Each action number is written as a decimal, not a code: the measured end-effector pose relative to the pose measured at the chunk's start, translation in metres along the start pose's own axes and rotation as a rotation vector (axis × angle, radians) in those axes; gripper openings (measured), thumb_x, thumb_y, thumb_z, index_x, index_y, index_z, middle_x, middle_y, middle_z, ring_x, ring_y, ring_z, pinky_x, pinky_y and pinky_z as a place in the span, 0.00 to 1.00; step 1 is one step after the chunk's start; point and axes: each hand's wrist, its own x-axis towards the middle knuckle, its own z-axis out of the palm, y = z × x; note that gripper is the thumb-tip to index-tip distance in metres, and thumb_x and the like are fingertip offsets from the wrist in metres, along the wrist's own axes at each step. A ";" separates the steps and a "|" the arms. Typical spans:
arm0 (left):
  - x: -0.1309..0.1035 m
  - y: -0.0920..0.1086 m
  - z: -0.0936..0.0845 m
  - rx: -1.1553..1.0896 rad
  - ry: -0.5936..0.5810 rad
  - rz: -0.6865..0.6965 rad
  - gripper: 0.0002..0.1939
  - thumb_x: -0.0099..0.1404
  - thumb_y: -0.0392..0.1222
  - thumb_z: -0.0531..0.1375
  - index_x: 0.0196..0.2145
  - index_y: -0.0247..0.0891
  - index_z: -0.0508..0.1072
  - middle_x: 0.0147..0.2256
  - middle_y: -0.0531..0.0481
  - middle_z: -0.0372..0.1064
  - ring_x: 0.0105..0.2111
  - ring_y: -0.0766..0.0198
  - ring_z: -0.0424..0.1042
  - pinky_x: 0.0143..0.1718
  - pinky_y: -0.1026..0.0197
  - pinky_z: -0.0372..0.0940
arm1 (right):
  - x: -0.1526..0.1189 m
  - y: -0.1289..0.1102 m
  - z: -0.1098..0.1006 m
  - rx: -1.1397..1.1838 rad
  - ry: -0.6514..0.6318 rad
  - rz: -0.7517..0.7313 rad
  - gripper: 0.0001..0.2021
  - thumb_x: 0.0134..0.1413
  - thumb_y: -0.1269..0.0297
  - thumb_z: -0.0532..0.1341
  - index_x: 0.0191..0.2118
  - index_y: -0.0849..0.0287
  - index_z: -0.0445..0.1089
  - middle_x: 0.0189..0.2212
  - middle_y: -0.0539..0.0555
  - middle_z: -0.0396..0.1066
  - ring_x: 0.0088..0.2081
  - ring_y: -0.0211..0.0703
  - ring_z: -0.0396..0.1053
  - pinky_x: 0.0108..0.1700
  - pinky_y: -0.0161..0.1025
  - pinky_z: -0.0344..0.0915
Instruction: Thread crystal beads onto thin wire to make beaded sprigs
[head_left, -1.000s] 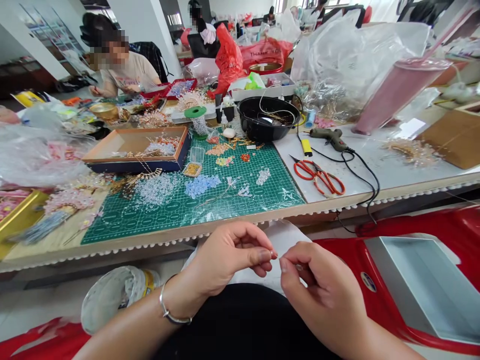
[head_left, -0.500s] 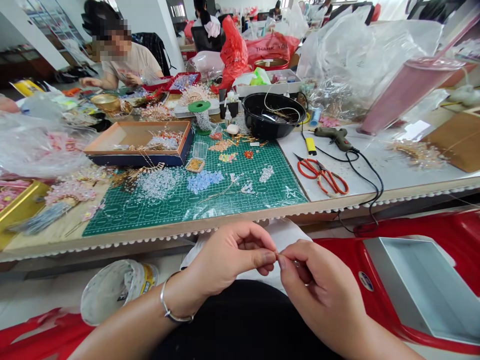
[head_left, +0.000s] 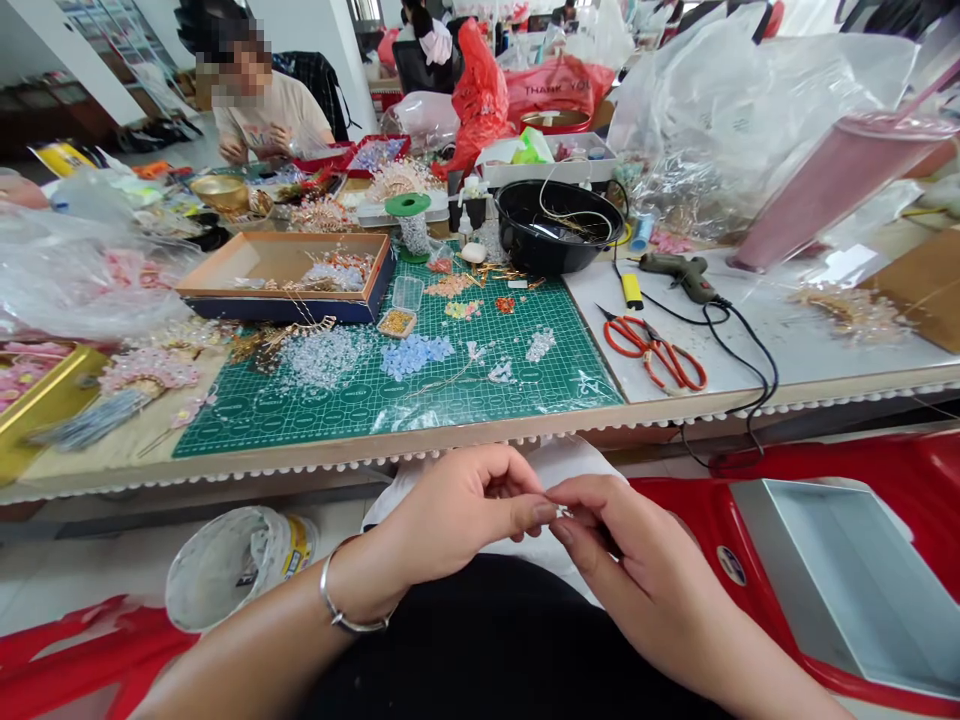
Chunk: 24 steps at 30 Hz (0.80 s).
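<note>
Above my lap, in front of the table edge, my left hand and my right hand meet fingertip to fingertip. My left thumb and index finger are pinched together. Between the fingertips shows a tiny whitish piece, too small to name. My right thumb and index finger sit on either side of it, slightly parted. On the green cutting mat beyond lie blue petal-like pieces, clear beads, a small clear box of gold beads and a thin wire stem.
Red-handled scissors and a glue gun with a trailing cord lie at right. A black bowl, a shallow box and a pink tumbler stand behind. A grey bin rests on a red stool. A co-worker sits opposite.
My right thumb and index finger have parted a little, and a whitish piece now shows between the fingertips. The view has shifted slightly. The co-worker's hands have drawn closer together.
</note>
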 end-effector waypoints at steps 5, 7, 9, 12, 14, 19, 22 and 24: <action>-0.001 -0.004 -0.002 0.013 -0.048 0.036 0.11 0.59 0.46 0.62 0.30 0.34 0.71 0.25 0.53 0.64 0.25 0.69 0.60 0.28 0.65 0.56 | 0.000 0.004 -0.002 -0.052 -0.052 -0.031 0.03 0.58 0.69 0.56 0.38 0.55 0.65 0.27 0.48 0.69 0.27 0.37 0.66 0.29 0.34 0.61; -0.002 -0.005 -0.002 0.066 -0.042 0.049 0.11 0.59 0.46 0.62 0.28 0.34 0.70 0.23 0.55 0.59 0.23 0.71 0.56 0.25 0.66 0.52 | 0.001 0.002 0.000 -0.085 -0.061 -0.021 0.02 0.57 0.69 0.57 0.36 0.56 0.64 0.24 0.47 0.67 0.25 0.36 0.63 0.26 0.34 0.59; -0.004 -0.006 -0.004 0.117 -0.011 0.073 0.10 0.60 0.44 0.60 0.27 0.35 0.69 0.21 0.57 0.55 0.22 0.71 0.53 0.23 0.66 0.49 | 0.002 -0.002 0.001 -0.084 -0.067 0.017 0.03 0.56 0.71 0.56 0.33 0.56 0.62 0.22 0.46 0.64 0.23 0.35 0.61 0.24 0.33 0.57; -0.008 -0.008 -0.012 0.160 0.108 0.139 0.08 0.60 0.41 0.59 0.25 0.35 0.69 0.21 0.56 0.56 0.22 0.71 0.53 0.24 0.66 0.49 | 0.004 -0.003 -0.006 -0.061 -0.069 0.088 0.06 0.54 0.73 0.55 0.30 0.55 0.60 0.21 0.44 0.61 0.22 0.34 0.59 0.22 0.31 0.56; -0.013 -0.011 -0.024 0.145 0.208 0.176 0.07 0.59 0.38 0.60 0.24 0.35 0.69 0.23 0.55 0.59 0.24 0.70 0.55 0.26 0.66 0.51 | 0.002 0.002 -0.018 -0.075 -0.078 0.135 0.07 0.52 0.75 0.54 0.29 0.55 0.60 0.21 0.44 0.60 0.22 0.34 0.58 0.22 0.30 0.56; -0.035 -0.018 -0.065 0.163 0.315 0.107 0.07 0.59 0.37 0.59 0.24 0.37 0.68 0.24 0.55 0.61 0.26 0.68 0.58 0.29 0.65 0.54 | -0.011 0.029 -0.053 -0.156 -0.143 0.165 0.06 0.51 0.74 0.54 0.29 0.55 0.60 0.20 0.45 0.61 0.21 0.35 0.58 0.21 0.31 0.56; -0.048 -0.009 -0.074 0.382 0.468 0.046 0.04 0.61 0.41 0.59 0.30 0.40 0.71 0.27 0.53 0.65 0.28 0.66 0.62 0.30 0.64 0.57 | -0.015 0.032 -0.056 -0.261 -0.166 0.146 0.06 0.49 0.75 0.55 0.28 0.55 0.60 0.21 0.46 0.62 0.23 0.35 0.58 0.22 0.31 0.55; -0.052 0.004 -0.065 0.551 0.697 0.138 0.07 0.61 0.44 0.59 0.38 0.43 0.70 0.36 0.52 0.69 0.36 0.62 0.66 0.35 0.64 0.60 | -0.012 0.024 -0.048 -0.312 -0.197 0.123 0.07 0.48 0.76 0.54 0.27 0.55 0.59 0.20 0.45 0.59 0.22 0.34 0.56 0.22 0.31 0.53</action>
